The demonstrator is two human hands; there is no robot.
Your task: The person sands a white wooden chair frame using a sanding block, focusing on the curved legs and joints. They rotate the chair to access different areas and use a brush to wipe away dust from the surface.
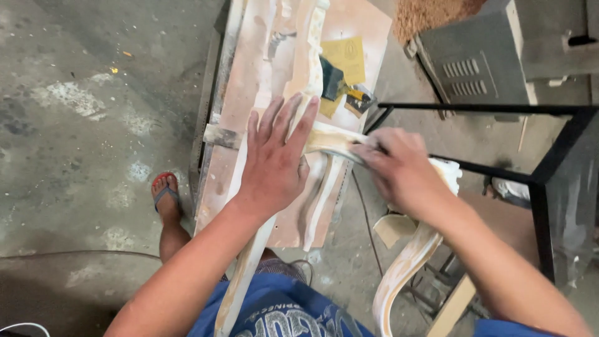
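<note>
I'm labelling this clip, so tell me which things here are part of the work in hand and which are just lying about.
In hand: left hand pressing the curved wooden leg; right hand rubbing it.

Lying about: sandpaper sheets, second curved leg, black frame, grey machine, sawdust.

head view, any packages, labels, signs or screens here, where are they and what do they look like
No packages, signs or screens.
Yellow sheet: flat, squarish, with faint print, lying on the workboard beyond the left hand.
Dark scraper-like tool: black with a small yellow patch, by the sheet's lower right corner.
Blue shirt: pale printed lettering, bottom edge of the view.
</note>
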